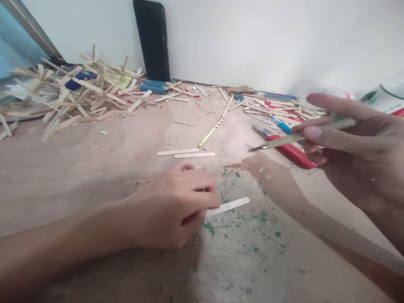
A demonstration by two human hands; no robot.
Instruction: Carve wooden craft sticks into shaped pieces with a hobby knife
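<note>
Presumably for steadiness, left hand [178,204]: grip closed on craft stick [235,204] at desk [63,181] centre, right end exposed; right hand [369,151]: grip closed round slim paintbrush [284,141], tip leftward, clear of stick; two farther sticks [195,155] within reach
</note>
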